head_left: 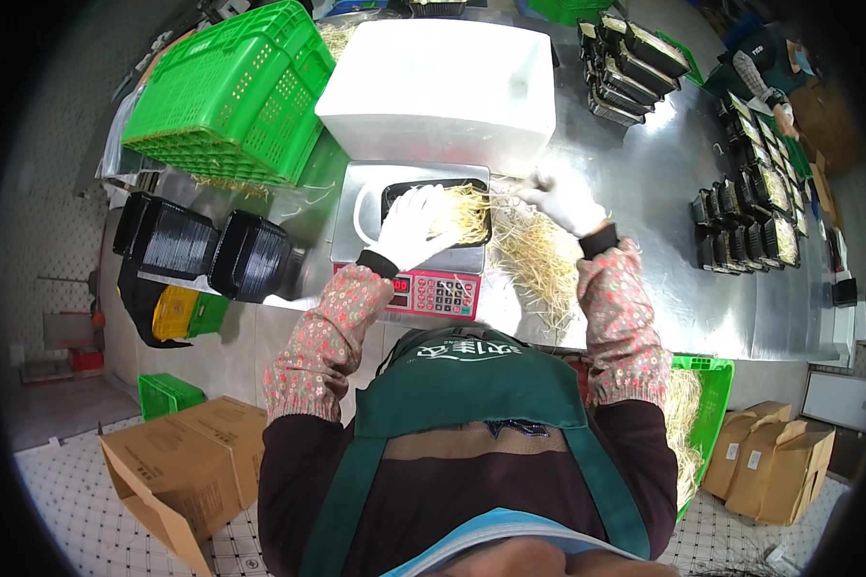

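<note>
On the steel pan of a red-framed digital scale (pixel 433 293) sits a black plastic tray (pixel 392 199) with pale yellow sprouts (pixel 469 213) in its right part. My left hand (pixel 414 231), in a white glove, lies over the tray, fingers extended and touching the sprouts. To the right, a loose heap of the same sprouts (pixel 539 260) spreads over the steel table. Above the heap's far end is my gloved right hand (pixel 566 202), fingers curled together. Thin strands lie close to its fingertips; what it pinches is too small to make out.
A white foam box (pixel 438 87) stands behind the scale, stacked green crates (pixel 231 96) at its left. Nested black trays (pixel 178 240) are at the table's left edge. Filled trays (pixel 635 67) stand stacked at the right. A co-worker's hand (pixel 784 120) is at far right.
</note>
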Demonstrator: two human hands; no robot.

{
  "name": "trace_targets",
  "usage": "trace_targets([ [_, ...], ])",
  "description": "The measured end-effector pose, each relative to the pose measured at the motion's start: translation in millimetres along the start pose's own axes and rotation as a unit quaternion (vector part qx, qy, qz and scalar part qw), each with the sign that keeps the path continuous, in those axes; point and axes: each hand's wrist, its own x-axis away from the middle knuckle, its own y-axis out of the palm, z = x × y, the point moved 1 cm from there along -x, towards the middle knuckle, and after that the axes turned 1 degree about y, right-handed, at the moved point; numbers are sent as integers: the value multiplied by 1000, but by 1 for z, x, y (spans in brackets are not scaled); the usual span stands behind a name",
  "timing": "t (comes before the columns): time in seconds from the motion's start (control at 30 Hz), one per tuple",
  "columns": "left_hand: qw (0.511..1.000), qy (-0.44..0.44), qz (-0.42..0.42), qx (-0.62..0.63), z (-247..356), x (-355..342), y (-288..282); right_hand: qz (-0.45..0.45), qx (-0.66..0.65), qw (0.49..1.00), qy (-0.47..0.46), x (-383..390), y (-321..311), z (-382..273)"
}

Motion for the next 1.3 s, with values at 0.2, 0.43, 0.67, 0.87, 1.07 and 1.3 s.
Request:
trace_targets([
  [0.2,992,-36,-6,117,9,15,-44,-83,109,988,75,35,10,83],
  [0.43,1000,12,1,-17,22,-8,-17,129,-72,977,-153,14,78,-33],
  [0.67,970,3,-51,-236,2,-34,21,45,-37,996,-62,-15,154,-67],
  [0.87,988,-49,-97,-113,17,-32,-1,-64,-59,988,-128,-28,81,-70],
  [1.07,996,-63,43,-35,38,-36,-30,100,-246,961,-81,-145,-1,-30],
  [1.3,991,-73,-50,-98,25,-27,5,-47,76,996,-8,-308,44,39],
])
